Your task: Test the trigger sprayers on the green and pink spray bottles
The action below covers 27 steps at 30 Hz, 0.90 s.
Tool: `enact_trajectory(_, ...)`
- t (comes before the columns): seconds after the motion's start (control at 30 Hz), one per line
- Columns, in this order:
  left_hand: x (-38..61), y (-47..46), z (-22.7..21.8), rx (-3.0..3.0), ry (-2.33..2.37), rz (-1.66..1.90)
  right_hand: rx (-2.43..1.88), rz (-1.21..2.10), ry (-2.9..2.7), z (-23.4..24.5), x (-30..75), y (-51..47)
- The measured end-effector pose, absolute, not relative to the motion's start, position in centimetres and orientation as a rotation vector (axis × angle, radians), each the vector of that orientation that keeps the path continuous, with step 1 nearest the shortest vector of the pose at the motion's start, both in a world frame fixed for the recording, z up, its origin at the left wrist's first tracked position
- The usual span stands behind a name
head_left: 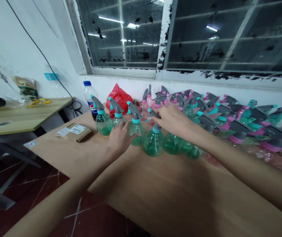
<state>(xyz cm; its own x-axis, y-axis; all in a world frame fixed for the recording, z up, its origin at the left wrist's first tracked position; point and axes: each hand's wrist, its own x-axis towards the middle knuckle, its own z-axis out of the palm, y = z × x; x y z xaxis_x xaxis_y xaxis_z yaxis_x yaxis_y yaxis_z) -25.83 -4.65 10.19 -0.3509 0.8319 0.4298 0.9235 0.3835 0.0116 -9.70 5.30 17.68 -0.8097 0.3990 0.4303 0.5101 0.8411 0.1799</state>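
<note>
Many small spray bottles stand in rows on the brown table, green ones with teal collars in front and pink ones behind. My left hand rests on the table, fingers curled against the base of a green spray bottle. My right hand reaches over the rows with fingers stretched out, touching the grey trigger head of another green spray bottle. Two more green spray bottles stand to the left of my left hand.
A cola bottle and a red plastic bag sit at the table's back left. A cardboard parcel lies near the left edge. A second, lighter table stands further left. Windows run behind the bottles.
</note>
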Motion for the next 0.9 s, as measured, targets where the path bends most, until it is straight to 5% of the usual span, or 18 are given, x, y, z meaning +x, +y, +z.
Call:
enact_trajectory(0.47,-23.6,-7.0,9.5,-1.462,-2.217,-0.518,-0.505,-0.141,-2.613,16.6,-1.3,1.3)
enact_trajectory(0.6,-19.1,-9.8,8.7,-1.773,-2.184,-0.917,-0.644,0.015,-2.610,16.4,1.3,0.8)
enact_trajectory(0.9,-9.3,-8.7,6.5,-2.427,-2.018,-0.843,-0.764,0.266,-2.516,15.5,7.1,0.9)
